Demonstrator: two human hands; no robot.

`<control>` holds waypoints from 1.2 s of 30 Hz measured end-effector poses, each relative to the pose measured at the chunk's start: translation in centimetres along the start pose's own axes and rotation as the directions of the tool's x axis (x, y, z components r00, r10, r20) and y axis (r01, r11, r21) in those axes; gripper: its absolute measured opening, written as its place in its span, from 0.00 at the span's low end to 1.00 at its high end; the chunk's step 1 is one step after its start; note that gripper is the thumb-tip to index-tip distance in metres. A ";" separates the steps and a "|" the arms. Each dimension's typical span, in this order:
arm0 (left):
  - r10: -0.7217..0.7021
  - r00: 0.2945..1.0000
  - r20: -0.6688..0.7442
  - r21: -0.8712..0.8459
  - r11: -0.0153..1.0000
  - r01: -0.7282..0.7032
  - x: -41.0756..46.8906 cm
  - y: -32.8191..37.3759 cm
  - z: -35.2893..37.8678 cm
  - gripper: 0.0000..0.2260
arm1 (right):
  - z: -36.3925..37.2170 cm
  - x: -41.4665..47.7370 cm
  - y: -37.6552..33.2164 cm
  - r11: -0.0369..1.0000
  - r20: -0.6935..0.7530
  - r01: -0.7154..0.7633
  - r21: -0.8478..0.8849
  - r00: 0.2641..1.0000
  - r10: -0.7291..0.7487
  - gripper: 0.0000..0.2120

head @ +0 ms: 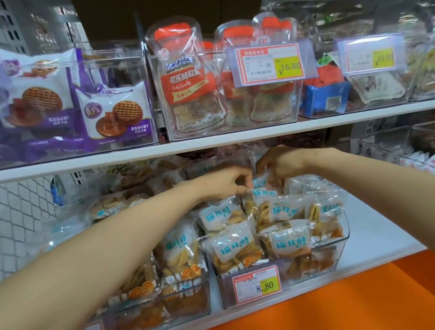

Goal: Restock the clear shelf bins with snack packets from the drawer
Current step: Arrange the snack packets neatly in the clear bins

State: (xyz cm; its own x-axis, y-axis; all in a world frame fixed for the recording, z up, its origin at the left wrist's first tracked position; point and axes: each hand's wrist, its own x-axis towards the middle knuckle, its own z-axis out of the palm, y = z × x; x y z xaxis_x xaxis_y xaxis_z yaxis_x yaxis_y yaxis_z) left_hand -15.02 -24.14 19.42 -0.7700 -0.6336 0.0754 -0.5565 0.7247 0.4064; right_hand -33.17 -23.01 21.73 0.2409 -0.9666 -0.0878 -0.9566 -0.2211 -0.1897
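Head view: left hand and right hand pinch the snack packet between them.

Shelf stock: colours and markings

Snack packets: clear film, white labels with teal characters, golden-brown contents, orange spiral motif at the lower edge. Biscuit packets: purple and white, printed with brown lattice-topped rounds. Candy pouches: clear, orange-red caps and bands, white lettering. Price tags: white, red border, yellow price panel (black figures). Shelf: white. Front panel: orange. Wire mesh: white grid.
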 end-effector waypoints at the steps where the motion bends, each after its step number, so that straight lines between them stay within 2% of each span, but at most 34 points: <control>1: -0.013 1.000 0.008 -0.006 1.000 0.013 0.0 -0.1 0.0 0.03 | 0.1 0.0 -0.1 1.000 -0.006 -0.012 0.009 1.000 0.012 0.19; 3: -0.033 0.999 0.010 -0.002 0.999 0.033 0.0 -0.2 0.3 0.05 | -0.2 -0.6 -0.3 0.999 -0.036 -0.032 0.029 0.999 0.033 0.19; 6: -0.038 0.999 -0.029 -0.009 0.999 0.038 0.1 -0.4 1.1 0.02 | -1.0 -2.0 0.1 0.999 -0.193 0.034 0.014 0.981 -0.031 0.15; 9: -0.046 0.996 -0.073 0.019 0.999 0.047 0.0 -0.1 1.7 0.04 | -1.1 -3.8 0.4 0.996 -0.248 0.058 0.070 0.968 -0.039 0.14; 11: -0.065 0.993 -0.103 0.033 0.997 0.069 0.0 0.0 1.7 0.04 | -0.9 -5.3 0.3 0.989 -0.380 0.097 0.109 0.924 -0.049 0.14; 12: -0.077 0.991 -0.111 0.036 0.996 0.081 -0.1 -0.1 1.7 0.04 | -0.8 -6.4 -0.3 0.971 -0.424 0.154 0.183 0.904 -0.064 0.13; 13: -0.081 0.990 -0.114 0.043 0.995 0.086 -0.1 -0.1 1.6 0.04 | -0.8 -7.7 -1.3 0.937 -0.412 0.228 0.265 0.905 -0.103 0.12; 14: -0.086 0.990 -0.112 0.050 0.994 0.092 0.0 -0.1 1.6 0.03 | -0.5 -9.0 -2.2 0.918 -0.340 0.259 0.299 0.928 -0.151 0.14; 15: -0.093 0.990 -0.107 0.054 0.994 0.099 0.0 -0.1 1.6 0.03 | 0.1 -9.9 -2.9 0.932 -0.255 0.251 0.261 0.949 -0.184 0.19; 16: -0.098 0.990 -0.105 0.051 0.993 0.104 0.0 0.0 1.6 0.04 | 0.8 -10.3 -3.3 0.965 -0.195 0.224 0.136 0.961 -0.196 0.24; 17: -0.105 0.989 -0.100 0.039 0.993 0.109 0.1 0.1 1.6 0.06 | 1.8 -10.3 -3.2 0.981 -0.178 0.194 -0.012 0.965 -0.193 0.24; 18: -0.110 0.989 -0.095 0.023 0.993 0.113 0.1 0.2 1.6 0.08 | 2.6 -10.1 -3.1 0.979 -0.201 0.163 -0.121 0.962 -0.185 0.20; 20: -0.111 0.990 -0.082 0.003 0.994 0.112 0.1 0.3 1.4 0.06 | 3.6 -9.5 -2.8 0.976 -0.269 0.111 -0.190 0.950 -0.160 0.12; 23: -0.103 0.989 -0.104 -0.125 0.988 0.089 0.1 0.4 1.0 0.01 | 3.9 -8.7 -3.2 0.967 -0.260 0.074 -0.242 0.956 -0.139 0.10; 26: -0.151 0.952 -0.268 -0.253 0.964 0.081 0.3 0.5 0.9 0.06 | 3.3 -8.3 -3.1 0.983 -0.240 0.072 -0.169 0.964 -0.112 0.09; 28: -0.248 0.870 -0.427 -0.373 0.924 0.080 0.4 0.9 0.3 0.08 | 3.2 -8.4 -2.9 0.988 -0.196 0.070 -0.135 0.976 -0.095 0.12; 30: -0.349 0.780 -0.519 -0.430 0.895 0.114 0.1 1.2 -0.6 0.09 | 3.3 -8.6 -2.7 0.992 -0.156 0.100 -0.072 0.982 -0.110 0.12; 32: -0.413 0.742 -0.528 -0.361 0.900 0.244 -0.8 0.7 -1.3 0.08 | 3.0 -8.8 -2.6 0.988 -0.200 0.124 0.088 0.974 -0.105 0.09; 33: -0.425 0.743 -0.517 -0.323 0.901 0.291 -1.3 0.1 -1.6 0.11 | 2.8 -8.9 -2.4 0.984 -0.231 0.126 0.125 0.968 -0.094 0.10; 34: -0.439 0.741 -0.508 -0.299 0.897 0.327 -1.7 -0.6 -1.8 0.14 | 2.6 -9.0 -2.3 0.985 -0.248 0.129 0.110 0.964 -0.099 0.12; 36: -0.462 0.750 -0.473 -0.227 0.887 0.403 -2.2 -1.5 -1.9 0.11 | 2.4 -9.0 -1.9 0.991 -0.249 0.129 0.032 0.961 -0.117 0.13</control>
State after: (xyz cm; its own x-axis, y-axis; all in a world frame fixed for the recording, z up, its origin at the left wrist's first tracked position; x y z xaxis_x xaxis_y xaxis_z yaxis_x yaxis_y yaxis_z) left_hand -11.92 -24.33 20.37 -0.1730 -0.9383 0.2993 -0.7326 0.3257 0.5976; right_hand -33.18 -13.55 20.51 0.3028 -0.9356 0.1814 -0.9117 -0.3398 -0.2310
